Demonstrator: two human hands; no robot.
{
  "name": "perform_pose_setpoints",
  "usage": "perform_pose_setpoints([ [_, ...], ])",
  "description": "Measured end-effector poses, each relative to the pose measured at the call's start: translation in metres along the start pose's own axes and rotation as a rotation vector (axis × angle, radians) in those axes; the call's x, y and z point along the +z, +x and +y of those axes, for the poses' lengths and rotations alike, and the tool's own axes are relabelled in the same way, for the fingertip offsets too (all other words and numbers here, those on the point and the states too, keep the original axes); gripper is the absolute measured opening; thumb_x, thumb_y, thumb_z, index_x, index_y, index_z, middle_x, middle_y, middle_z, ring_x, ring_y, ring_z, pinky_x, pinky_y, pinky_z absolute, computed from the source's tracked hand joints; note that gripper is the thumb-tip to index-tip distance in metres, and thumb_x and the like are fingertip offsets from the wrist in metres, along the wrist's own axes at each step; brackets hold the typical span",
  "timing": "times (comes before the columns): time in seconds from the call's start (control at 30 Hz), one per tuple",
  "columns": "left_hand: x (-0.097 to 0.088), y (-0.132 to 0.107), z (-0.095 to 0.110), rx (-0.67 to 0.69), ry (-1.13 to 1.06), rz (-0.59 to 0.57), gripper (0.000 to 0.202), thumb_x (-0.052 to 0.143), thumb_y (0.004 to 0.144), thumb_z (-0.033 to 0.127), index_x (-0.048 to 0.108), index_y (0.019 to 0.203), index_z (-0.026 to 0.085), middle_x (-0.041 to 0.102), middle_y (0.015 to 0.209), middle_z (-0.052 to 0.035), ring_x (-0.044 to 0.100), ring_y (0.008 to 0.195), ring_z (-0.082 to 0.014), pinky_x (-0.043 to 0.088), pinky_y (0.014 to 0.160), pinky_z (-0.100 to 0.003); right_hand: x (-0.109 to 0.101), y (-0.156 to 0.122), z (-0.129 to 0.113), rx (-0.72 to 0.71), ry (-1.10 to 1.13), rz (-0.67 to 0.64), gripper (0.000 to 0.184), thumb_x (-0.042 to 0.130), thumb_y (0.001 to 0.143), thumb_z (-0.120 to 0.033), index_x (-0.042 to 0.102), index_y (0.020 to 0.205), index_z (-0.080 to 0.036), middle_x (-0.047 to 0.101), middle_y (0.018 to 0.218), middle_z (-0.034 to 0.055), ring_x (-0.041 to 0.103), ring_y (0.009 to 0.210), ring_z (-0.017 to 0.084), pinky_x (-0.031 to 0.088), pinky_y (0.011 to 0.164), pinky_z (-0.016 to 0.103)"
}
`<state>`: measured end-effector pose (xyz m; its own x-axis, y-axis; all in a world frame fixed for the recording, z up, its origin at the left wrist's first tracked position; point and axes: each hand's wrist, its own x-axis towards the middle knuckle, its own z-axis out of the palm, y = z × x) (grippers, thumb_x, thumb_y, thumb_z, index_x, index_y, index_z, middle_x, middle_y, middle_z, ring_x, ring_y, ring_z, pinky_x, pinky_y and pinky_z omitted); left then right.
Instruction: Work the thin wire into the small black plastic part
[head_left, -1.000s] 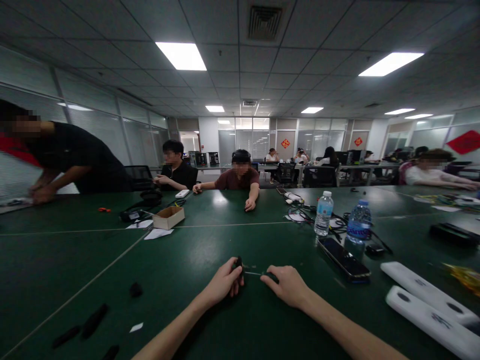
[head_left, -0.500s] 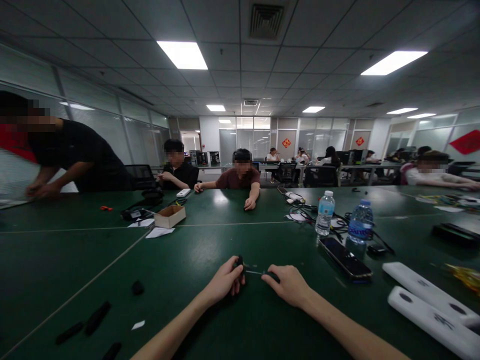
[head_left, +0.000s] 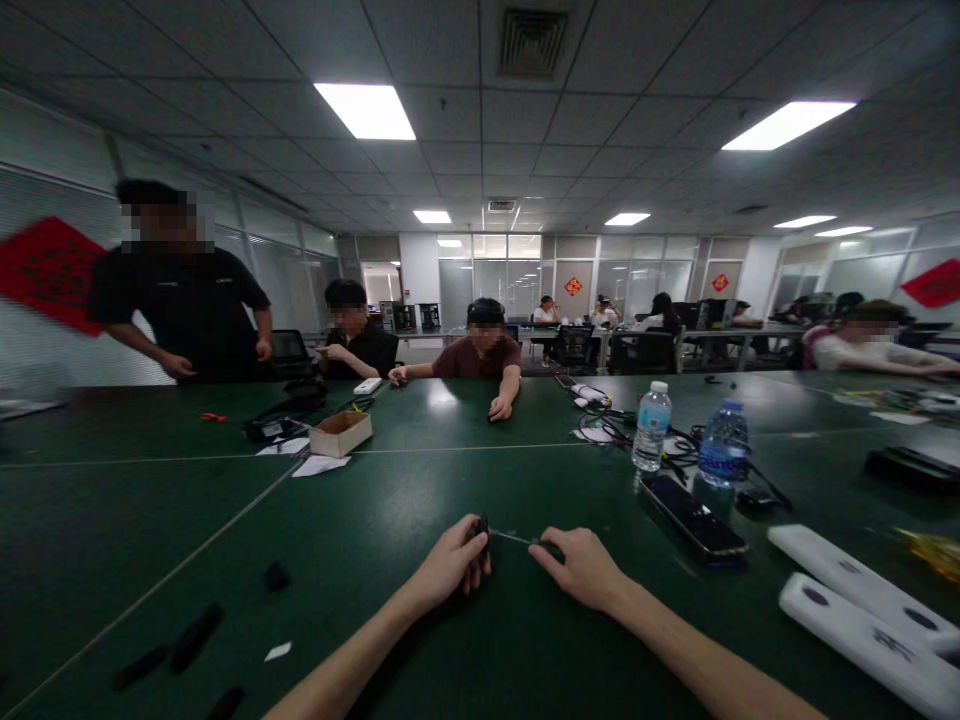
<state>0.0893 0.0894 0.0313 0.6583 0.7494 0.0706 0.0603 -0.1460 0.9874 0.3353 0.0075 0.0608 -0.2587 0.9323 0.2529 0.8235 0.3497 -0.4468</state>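
Over the green table (head_left: 420, 640), my left hand (head_left: 455, 553) is closed around a small black part (head_left: 484, 526), mostly hidden by the fingers. My right hand (head_left: 581, 565) grips the dark handle of a screwdriver (head_left: 513, 538). Its thin metal shaft points left, and the tip is at or close to the black part; whether they touch I cannot tell. On the left of the table lie several black pieces (head_left: 196, 637) and a small white scrap (head_left: 278, 652).
Right of my hands are a phone (head_left: 694, 518), two water bottles (head_left: 651, 427), black cables (head_left: 611, 428) and two long white devices (head_left: 847, 630). An open cardboard box (head_left: 341, 436) stands at the back left. Across the table sit co-workers (head_left: 480, 350); another person (head_left: 184, 300) stands at left.
My right hand has shifted slightly right, and the screwdriver shaft now slopes a little more. My left hand has barely moved. The person at left has straightened up and moved right.
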Motion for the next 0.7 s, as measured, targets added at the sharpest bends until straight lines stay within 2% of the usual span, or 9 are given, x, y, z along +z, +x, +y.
perform_pose_setpoints([
  [0.27, 0.0013, -0.0001, 0.0007, 0.020, -0.001, 0.007, 0.033, 0.042, 0.093, 0.047, 0.045, 0.105, 0.017, 0.062, 0.072, -0.0025, 0.053, 0.046, -0.0096, 0.035, 0.037, -0.016, -0.0006, -0.0003, -0.0029, -0.096, -0.046, -0.023, 0.039, 0.041, 0.096, -0.051, 0.065, 0.092, -0.020, 0.065, 0.073, -0.0001, 0.060, 0.061, 0.013, 0.042, 0.063, 0.024],
  [0.7, 0.0014, -0.0048, 0.0051, 0.023, 0.039, -0.004, 0.035, 0.041, 0.094, 0.046, 0.048, 0.110, 0.016, 0.063, 0.075, -0.0037, 0.055, 0.049, -0.0097, 0.036, 0.039, -0.016, 0.0000, -0.0011, -0.0038, -0.072, -0.046, -0.013, 0.039, 0.040, 0.096, -0.052, 0.065, 0.092, -0.021, 0.066, 0.075, 0.0005, 0.060, 0.063, 0.013, 0.043, 0.062, 0.023],
])
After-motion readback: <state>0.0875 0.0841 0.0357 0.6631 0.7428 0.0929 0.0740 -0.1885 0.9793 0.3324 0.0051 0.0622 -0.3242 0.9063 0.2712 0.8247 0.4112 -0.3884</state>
